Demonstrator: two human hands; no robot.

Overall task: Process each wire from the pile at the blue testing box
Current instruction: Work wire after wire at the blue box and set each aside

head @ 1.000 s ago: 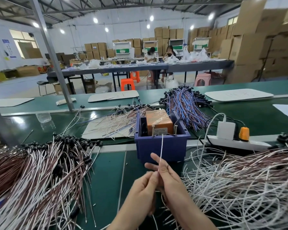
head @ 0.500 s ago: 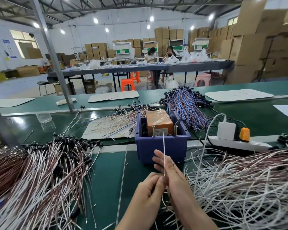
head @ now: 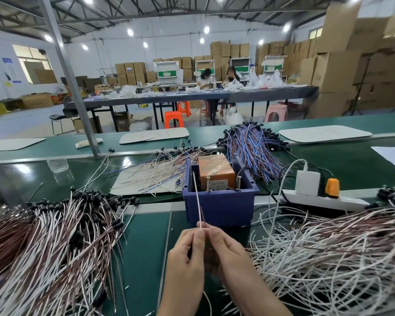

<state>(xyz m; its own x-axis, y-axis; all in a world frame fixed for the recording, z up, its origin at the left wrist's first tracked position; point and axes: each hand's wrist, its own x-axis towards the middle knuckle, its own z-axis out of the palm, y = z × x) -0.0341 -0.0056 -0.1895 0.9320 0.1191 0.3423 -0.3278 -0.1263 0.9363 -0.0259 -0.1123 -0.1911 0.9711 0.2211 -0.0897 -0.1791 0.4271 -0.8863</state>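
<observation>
Left hand and right hand, fingers curled, pinch one wire before box (tip over its left side).

- Bright, even light all round; round ceiling lamps blaze white far overhead.
- Daylight blows out the window far left.
- Pale glare smears the green belt at left.
- Crisp in the middle: the wire, pinched by left hand and right hand.
- Edges bow and soften; cardboard boxes far right blur, the near left wire pile smears.
- Shadows under the wires are faint and soft.
</observation>
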